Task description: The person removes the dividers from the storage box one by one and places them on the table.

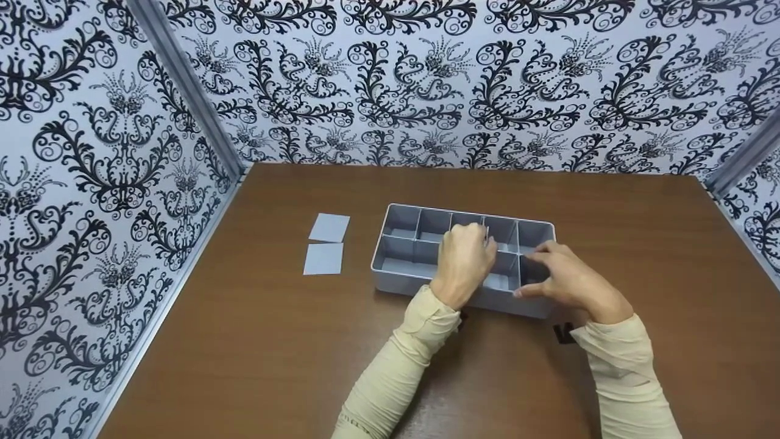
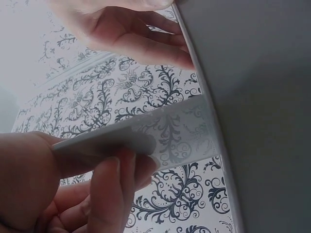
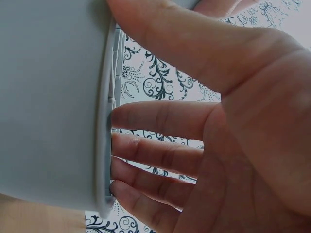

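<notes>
A grey divided tray (image 1: 390, 275) sits mid-table. My left hand (image 1: 468, 255) hovers over its middle compartments and pinches a thin grey divider plate (image 1: 486, 234) between thumb and fingers. In the left wrist view the divider plate (image 2: 104, 141) sticks out from the left hand (image 2: 92, 184) toward the tray wall (image 2: 262, 97). My right hand (image 1: 557, 274) grips the tray's front right corner. In the right wrist view the thumb (image 3: 184, 43) lies across the outer tray wall (image 3: 48, 97) and the fingers (image 3: 155, 121) reach over the rim.
Two loose grey square plates (image 1: 329, 227) (image 1: 323, 258) lie on the brown table (image 1: 274, 341) left of the tray. Patterned walls (image 1: 426, 79) enclose the table at the back and on both sides.
</notes>
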{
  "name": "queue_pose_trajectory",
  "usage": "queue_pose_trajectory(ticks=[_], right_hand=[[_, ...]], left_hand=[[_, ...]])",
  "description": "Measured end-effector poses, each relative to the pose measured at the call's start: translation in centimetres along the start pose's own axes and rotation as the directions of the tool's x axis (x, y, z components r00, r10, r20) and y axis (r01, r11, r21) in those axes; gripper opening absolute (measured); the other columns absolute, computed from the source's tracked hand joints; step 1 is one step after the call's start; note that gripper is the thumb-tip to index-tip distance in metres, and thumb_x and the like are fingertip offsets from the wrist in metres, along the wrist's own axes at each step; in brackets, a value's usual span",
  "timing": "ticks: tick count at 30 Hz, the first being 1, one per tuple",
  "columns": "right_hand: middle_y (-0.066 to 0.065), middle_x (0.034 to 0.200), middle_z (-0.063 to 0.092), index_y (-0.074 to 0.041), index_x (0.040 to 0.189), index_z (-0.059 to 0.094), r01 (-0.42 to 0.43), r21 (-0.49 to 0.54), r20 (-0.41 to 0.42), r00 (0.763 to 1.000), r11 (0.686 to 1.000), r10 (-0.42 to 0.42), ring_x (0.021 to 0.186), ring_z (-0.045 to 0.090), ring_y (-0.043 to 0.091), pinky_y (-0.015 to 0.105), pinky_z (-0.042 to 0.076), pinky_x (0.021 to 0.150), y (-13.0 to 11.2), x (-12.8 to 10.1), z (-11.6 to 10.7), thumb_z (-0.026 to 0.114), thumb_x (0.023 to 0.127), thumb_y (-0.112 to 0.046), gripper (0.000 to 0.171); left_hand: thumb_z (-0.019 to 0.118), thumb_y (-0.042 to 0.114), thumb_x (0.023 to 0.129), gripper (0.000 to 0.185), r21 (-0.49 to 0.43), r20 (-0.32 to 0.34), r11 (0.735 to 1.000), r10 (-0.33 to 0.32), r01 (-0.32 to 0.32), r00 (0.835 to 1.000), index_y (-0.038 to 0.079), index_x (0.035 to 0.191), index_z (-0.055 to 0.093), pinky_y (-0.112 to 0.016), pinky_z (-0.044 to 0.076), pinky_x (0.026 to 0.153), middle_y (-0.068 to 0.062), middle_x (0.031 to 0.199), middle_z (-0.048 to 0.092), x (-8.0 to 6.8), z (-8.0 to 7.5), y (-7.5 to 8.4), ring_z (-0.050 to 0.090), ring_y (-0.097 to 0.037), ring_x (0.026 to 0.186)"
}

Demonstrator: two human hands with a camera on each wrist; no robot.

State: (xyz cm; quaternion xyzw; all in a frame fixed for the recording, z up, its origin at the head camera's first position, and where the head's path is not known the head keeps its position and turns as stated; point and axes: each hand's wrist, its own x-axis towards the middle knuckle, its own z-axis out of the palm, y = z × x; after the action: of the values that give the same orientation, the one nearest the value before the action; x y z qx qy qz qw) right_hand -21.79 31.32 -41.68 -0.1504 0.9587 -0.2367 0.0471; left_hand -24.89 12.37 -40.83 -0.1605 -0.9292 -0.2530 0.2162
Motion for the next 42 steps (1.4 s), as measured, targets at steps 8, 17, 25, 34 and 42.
queue_pose_trajectory(ticks=[8, 17, 25, 34, 42], right_hand=[[0.032, 0.127, 0.049, 0.013, 0.130, 0.055, 0.000, -0.001, 0.004, 1.000, 1.000, 0.000, 0.120, 0.044, 0.050, 0.060, 0.035, 0.104, -0.2, 0.1, -0.1, 0.086, 0.074, -0.035, 0.081], [0.032, 0.124, 0.051, 0.013, 0.128, 0.057, 0.024, -0.023, -0.011, 1.000, 0.999, -0.024, 0.116, 0.046, 0.049, 0.060, 0.038, 0.101, 0.0, 0.0, 0.0, 0.086, 0.074, -0.033, 0.077], [0.032, 0.124, 0.051, 0.014, 0.127, 0.057, 0.021, -0.022, -0.011, 1.000, 1.000, -0.022, 0.116, 0.046, 0.049, 0.060, 0.038, 0.101, -0.1, 0.0, 0.0, 0.085, 0.074, -0.034, 0.077], [0.032, 0.125, 0.050, 0.014, 0.128, 0.056, 0.016, -0.023, -0.006, 1.000, 1.000, -0.016, 0.117, 0.046, 0.050, 0.061, 0.037, 0.102, -0.2, 0.1, 0.0, 0.085, 0.074, -0.035, 0.078], [0.031, 0.123, 0.050, 0.014, 0.128, 0.056, 0.021, -0.026, -0.016, 1.000, 0.999, -0.021, 0.116, 0.046, 0.050, 0.061, 0.037, 0.101, -0.2, 0.0, -0.1, 0.086, 0.073, -0.036, 0.080]], left_hand=[[0.071, 0.019, 0.086, 0.018, -0.024, -0.029, 1.000, 0.005, -0.006, 1.000, 0.012, 0.070, 0.073, -0.036, 0.055, 0.057, -0.005, 0.070, 0.073, -0.1, -0.7, 0.1, 0.072, -0.025, 0.067], [0.070, 0.016, 0.086, 0.015, -0.062, -0.043, 0.998, 0.028, -0.031, 0.999, 0.010, 0.072, 0.073, -0.033, 0.054, 0.054, -0.003, 0.066, 0.071, -0.1, -1.1, 0.0, 0.071, -0.022, 0.063], [0.069, 0.016, 0.088, 0.014, -0.144, -0.019, 0.990, 0.005, -0.008, 1.000, 0.011, 0.076, 0.074, -0.028, 0.053, 0.054, -0.002, 0.069, 0.072, 0.1, -1.6, -0.4, 0.069, -0.017, 0.062], [0.072, 0.015, 0.085, 0.011, -0.215, -0.048, 0.976, 0.013, -0.023, 0.999, 0.010, 0.076, 0.076, -0.028, 0.052, 0.057, -0.002, 0.069, 0.072, 0.5, -2.2, -1.2, 0.068, -0.017, 0.062], [0.074, 0.018, 0.087, 0.010, -0.224, -0.008, 0.975, -0.016, 0.014, 1.000, 0.009, 0.081, 0.077, -0.025, 0.052, 0.058, -0.002, 0.075, 0.074, 0.8, -2.5, -1.5, 0.069, -0.016, 0.065]])
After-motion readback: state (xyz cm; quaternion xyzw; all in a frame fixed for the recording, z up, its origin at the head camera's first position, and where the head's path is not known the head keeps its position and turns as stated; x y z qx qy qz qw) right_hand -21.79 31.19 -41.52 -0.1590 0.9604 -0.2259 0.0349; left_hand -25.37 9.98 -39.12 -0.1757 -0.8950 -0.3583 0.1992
